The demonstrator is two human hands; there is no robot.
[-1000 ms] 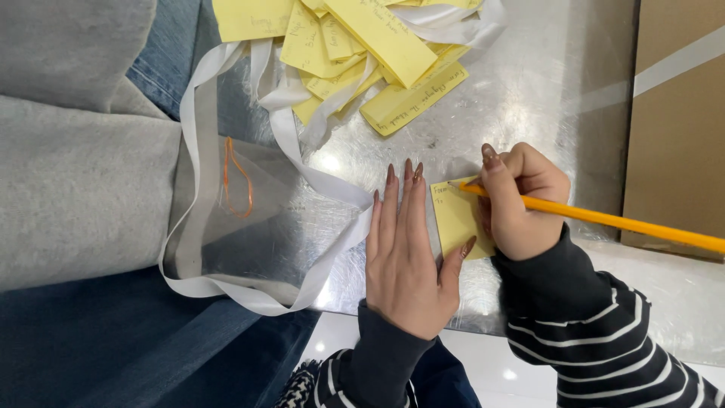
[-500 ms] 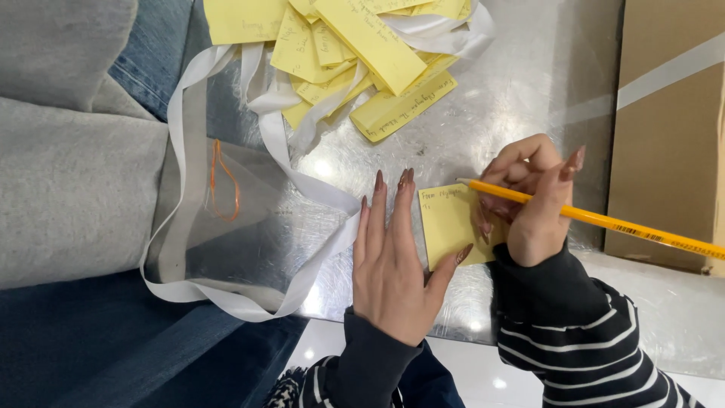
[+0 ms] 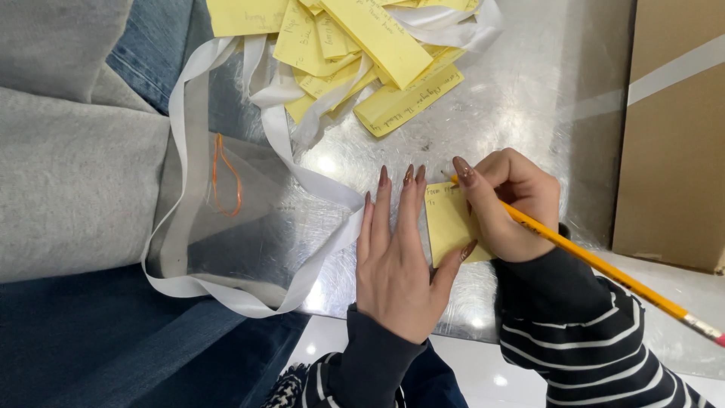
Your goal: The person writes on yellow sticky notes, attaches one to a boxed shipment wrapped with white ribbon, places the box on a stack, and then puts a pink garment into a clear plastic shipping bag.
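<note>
My left hand [image 3: 398, 257] lies flat on the shiny metal table [image 3: 521, 98], fingers together, pinning the left edge of a small yellow paper note [image 3: 447, 223]. Its thumb rests on the note's lower edge. My right hand [image 3: 504, 204] grips a yellow pencil [image 3: 604, 268] with the tip down on the top of the note, where some writing shows. The pencil's eraser end points to the lower right.
A heap of written yellow paper slips [image 3: 362, 53] lies at the top, tangled with white ribbon [image 3: 283, 143]. A clear plastic bag [image 3: 226, 219] holding an orange rubber band [image 3: 225, 177] hangs over the table's left edge. A cardboard box [image 3: 676, 128] stands at right. Someone in grey and jeans [image 3: 68, 174] is at left.
My right hand has rolled back over the note and the pencil has swung from near level to pointing down-right. My left hand has stayed on the note.
</note>
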